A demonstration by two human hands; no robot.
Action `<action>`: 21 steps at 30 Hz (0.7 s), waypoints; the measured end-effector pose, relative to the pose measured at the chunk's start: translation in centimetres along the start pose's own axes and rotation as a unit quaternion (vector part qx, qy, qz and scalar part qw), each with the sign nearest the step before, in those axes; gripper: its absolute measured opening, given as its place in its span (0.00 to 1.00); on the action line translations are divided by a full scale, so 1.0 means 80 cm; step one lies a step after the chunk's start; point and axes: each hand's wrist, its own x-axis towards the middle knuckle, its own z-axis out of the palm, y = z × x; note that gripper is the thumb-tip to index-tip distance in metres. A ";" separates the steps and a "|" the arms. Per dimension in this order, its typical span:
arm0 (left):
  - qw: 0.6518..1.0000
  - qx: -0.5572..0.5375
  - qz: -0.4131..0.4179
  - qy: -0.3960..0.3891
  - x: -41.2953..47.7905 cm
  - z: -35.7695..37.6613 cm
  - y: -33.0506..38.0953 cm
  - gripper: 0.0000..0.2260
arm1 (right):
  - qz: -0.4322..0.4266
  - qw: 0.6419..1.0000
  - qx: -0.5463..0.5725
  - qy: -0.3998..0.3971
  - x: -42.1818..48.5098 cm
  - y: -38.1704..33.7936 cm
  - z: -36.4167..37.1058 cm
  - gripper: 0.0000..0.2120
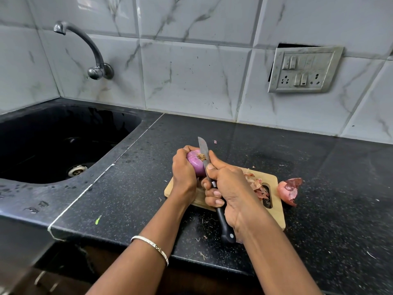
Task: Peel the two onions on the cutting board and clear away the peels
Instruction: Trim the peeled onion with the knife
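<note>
A speckled black counter (127, 188) is carrying a wooden cutting board (276, 210). Above it the right hand (229, 188) is gripping a black-handled knife (224, 226), blade at the root of a glossy purple onion (194, 161) which the left hand (184, 169) is cupping. Papery peels (258, 187) are lying on the board's right end. The hands are hiding the onion's underside.

One view only: head-worn, wide-angle. It sits above the near edge of the counter (340, 199), looking forward and down, facing the tiled wall (191, 81). Close range: forearms (148, 241) enter from the bottom of frame, and the cutting board (277, 211) lies just below centre. The sink (146, 128) takes the left side, the socket panel (304, 70) upper right. Tile seams lean outward toward the frame edges.
</note>
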 end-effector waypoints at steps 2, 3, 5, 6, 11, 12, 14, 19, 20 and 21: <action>0.999 0.039 0.019 0.015 0.000 0.000 0.000 0.18 | -0.002 1.000 0.012 0.000 0.000 0.001 0.002 0.23; 0.998 0.057 0.026 0.019 0.001 -0.001 0.000 0.18 | -0.001 1.000 0.021 0.002 0.000 0.002 0.003 0.23; 0.995 0.083 0.049 0.013 -0.003 -0.001 0.002 0.18 | -0.002 0.999 0.042 0.011 0.000 0.005 0.006 0.22; 0.994 0.091 0.066 0.007 -0.006 -0.001 0.004 0.17 | -0.001 0.999 0.049 0.015 0.001 0.006 0.007 0.21; 0.996 0.070 0.063 0.009 -0.009 0.001 0.006 0.17 | 0.013 0.999 0.039 -0.002 0.005 0.003 0.001 0.20; 0.998 0.042 0.037 0.013 -0.007 0.002 0.006 0.18 | 0.010 1.000 0.022 -0.011 0.004 0.001 -0.003 0.20; 1.000 -0.001 -0.012 0.024 -0.005 0.003 0.007 0.22 | 0.001 1.000 -0.009 -0.027 0.003 -0.001 -0.010 0.21; 0.991 -0.047 -0.122 0.027 -0.009 0.004 0.021 0.13 | -0.041 0.994 -0.092 -0.042 0.003 0.002 -0.023 0.20; 0.990 -0.046 -0.131 0.022 -0.009 0.003 0.022 0.13 | -0.050 0.991 -0.113 -0.044 0.003 0.001 -0.025 0.19; 0.990 -0.042 -0.136 0.017 -0.008 0.001 0.023 0.13 | -0.057 0.988 -0.133 -0.048 0.002 0.000 -0.028 0.19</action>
